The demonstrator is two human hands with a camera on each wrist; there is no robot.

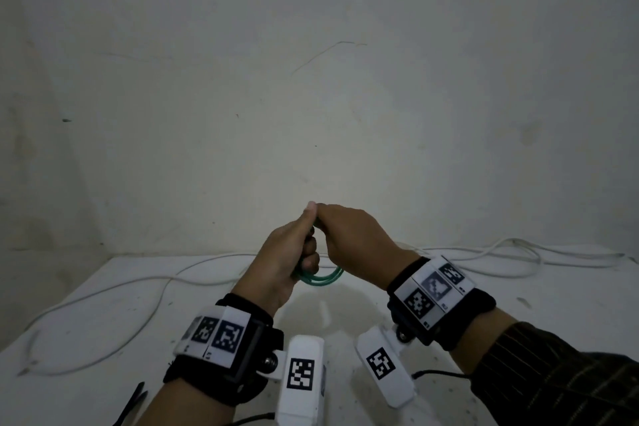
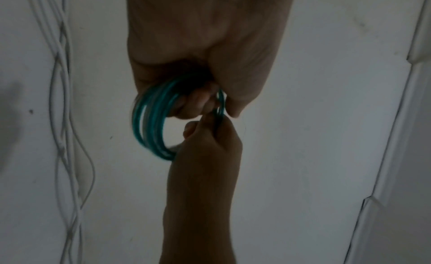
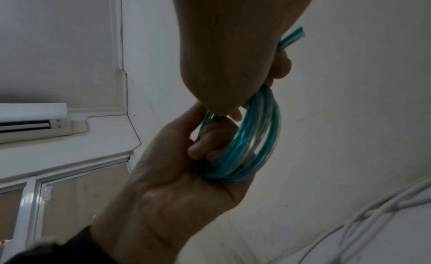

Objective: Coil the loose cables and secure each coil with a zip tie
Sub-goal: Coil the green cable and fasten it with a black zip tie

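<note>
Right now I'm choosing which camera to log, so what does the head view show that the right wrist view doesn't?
Only the head view shows the table, the white cable loose across it and both wrist bands. Only the right wrist view shows the green cable's cut end poking past the right hand, and an air conditioner. Both show the left hand and right hand gripping the green coil, with no zip tie visible.

Black wristbands (image 1: 238, 349), square-code tags; dark striped sleeve (image 1: 560, 377).

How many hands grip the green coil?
2: left hand holds the green coil at its left side; right hand pinches its top.
</note>
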